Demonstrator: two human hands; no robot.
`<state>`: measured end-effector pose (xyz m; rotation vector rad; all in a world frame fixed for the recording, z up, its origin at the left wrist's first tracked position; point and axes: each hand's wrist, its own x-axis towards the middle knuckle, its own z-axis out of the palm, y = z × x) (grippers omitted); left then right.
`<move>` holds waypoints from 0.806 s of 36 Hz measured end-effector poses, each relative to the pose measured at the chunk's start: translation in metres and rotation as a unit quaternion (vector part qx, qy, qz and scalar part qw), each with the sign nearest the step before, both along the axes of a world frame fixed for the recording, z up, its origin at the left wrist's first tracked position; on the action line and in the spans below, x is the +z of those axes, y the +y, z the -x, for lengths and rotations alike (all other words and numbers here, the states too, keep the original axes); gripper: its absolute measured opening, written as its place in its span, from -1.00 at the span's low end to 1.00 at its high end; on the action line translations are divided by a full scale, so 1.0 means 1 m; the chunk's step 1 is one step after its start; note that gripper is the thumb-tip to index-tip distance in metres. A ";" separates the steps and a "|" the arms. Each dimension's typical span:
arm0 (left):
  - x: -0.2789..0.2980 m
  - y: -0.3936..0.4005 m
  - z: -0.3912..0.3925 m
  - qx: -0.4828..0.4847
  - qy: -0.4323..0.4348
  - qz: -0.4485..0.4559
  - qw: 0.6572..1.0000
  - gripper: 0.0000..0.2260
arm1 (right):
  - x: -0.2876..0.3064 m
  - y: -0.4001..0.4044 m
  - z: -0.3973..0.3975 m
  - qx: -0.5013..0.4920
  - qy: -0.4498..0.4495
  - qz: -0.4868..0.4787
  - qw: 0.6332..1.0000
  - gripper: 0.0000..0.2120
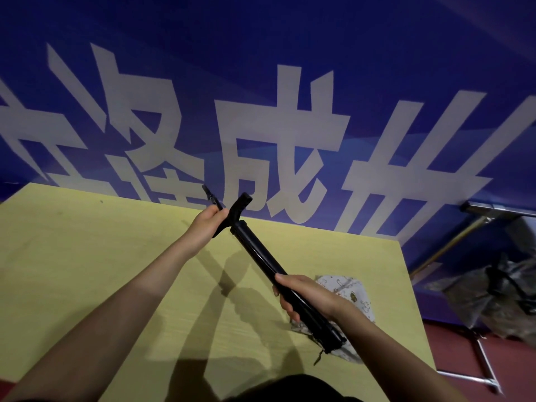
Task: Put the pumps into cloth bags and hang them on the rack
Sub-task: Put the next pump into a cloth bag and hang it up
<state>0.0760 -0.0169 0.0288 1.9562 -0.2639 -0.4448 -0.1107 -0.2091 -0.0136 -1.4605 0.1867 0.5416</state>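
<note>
Above the cloth bag (346,288) on the desk (87,256), the pump (261,256) slants away, right hand (304,294) gripping its barrel nearest the bag, left hand (207,224) gripping the handle end.

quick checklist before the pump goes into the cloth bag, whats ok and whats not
1. Pump held at both ends: ok. The left hand grips the handle end and the right hand grips the barrel.
2. Pump lifted off the table: ok.
3. Cloth bag within reach: ok, it lies on the table under the right hand.
4. Bag mouth open: cannot tell, the hand and pump cover much of it.
5. A hand free to hold the bag: not ok, both grip the pump.
6. Rack ready for hanging: cannot tell, only partly in view at right.
</note>
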 end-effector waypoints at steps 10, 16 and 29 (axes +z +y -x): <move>-0.001 0.003 0.001 -0.021 -0.006 0.005 1.000 -0.88 | -0.003 -0.002 0.000 -0.022 0.013 0.100 0.995 -0.60; -0.001 0.000 0.006 -0.009 -0.002 0.036 0.999 -0.97 | -0.009 -0.002 0.005 -0.032 0.010 0.107 0.994 -0.57; 0.002 -0.004 0.012 -0.049 0.043 0.025 0.998 -0.84 | -0.012 -0.011 0.007 -0.054 0.008 0.135 0.989 -0.57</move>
